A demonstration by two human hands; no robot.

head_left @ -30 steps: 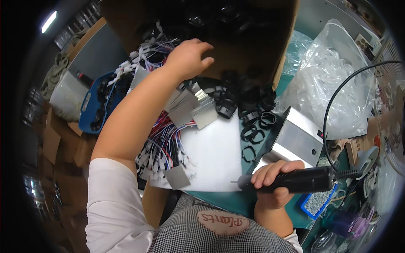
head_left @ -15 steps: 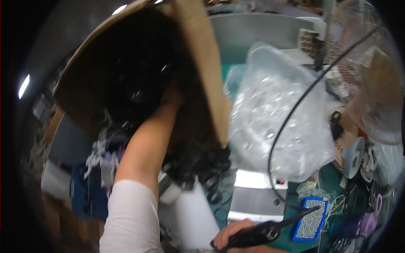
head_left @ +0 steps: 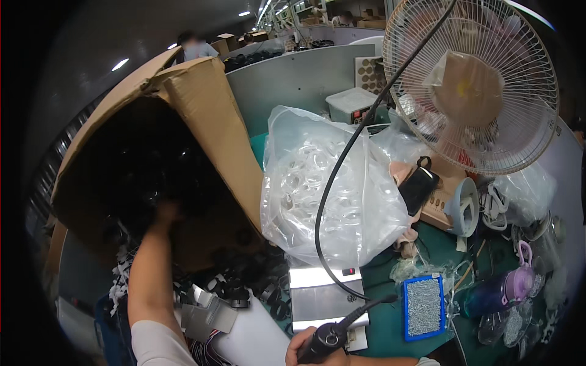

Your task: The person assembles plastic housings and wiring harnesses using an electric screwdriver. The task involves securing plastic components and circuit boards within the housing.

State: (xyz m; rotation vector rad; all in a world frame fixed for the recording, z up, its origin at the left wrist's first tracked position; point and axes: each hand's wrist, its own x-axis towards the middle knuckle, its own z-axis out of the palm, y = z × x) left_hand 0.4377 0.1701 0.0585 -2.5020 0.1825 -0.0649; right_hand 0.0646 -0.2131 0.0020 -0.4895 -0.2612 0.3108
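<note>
My left arm reaches into a large tilted cardboard box (head_left: 204, 110), whose inside is dark and holds shiny black parts (head_left: 155, 177). My left hand (head_left: 166, 213) is in there among or just before them; its fingers are blurred and lost in shadow. Low in the middle, my right hand (head_left: 300, 346) is closed around a black corded electric screwdriver (head_left: 326, 341). Its tip is out of sight, and its cable (head_left: 329, 195) loops up across the view. Several black ring-shaped parts (head_left: 268, 277) lie heaped below the box's opening.
A clear bag of transparent rings (head_left: 317, 183) stands right of the box, behind a silver-and-white device (head_left: 323, 299). Farther right are a fan (head_left: 470, 91), a phone (head_left: 418, 189), a blue-rimmed tray of small metal pieces (head_left: 423, 308) and a purple-lidded bottle (head_left: 500, 293). People work in the background.
My view has shifted, so the box sits farther left and the fan shows fully. My left hand stays inside the box, and my right still grips the screwdriver.
</note>
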